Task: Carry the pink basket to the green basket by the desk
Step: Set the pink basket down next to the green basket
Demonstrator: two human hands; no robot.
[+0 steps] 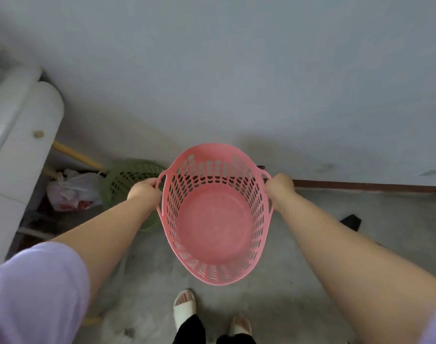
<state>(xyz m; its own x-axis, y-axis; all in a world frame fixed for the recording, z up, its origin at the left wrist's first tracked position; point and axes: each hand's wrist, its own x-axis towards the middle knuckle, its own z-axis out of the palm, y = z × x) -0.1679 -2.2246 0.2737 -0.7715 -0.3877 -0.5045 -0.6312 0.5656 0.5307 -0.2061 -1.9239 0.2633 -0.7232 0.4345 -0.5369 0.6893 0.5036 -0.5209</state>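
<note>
I hold an empty pink perforated basket [215,234] in the air in front of me, above the floor. My left hand [145,191] grips its left handle and my right hand [280,188] grips its right handle. The green perforated basket [131,176] stands on the floor just to the left of the pink one, close to the wall and beside the white desk [18,150]. My left arm and the pink basket hide part of the green basket.
A tied plastic bag [70,191] lies under the desk, left of the green basket. Yellow desk legs [75,155] slant behind it. The grey wall [261,83] is straight ahead. A dark object [351,220] lies on the concrete floor at right. My feet in slippers [184,306] are below.
</note>
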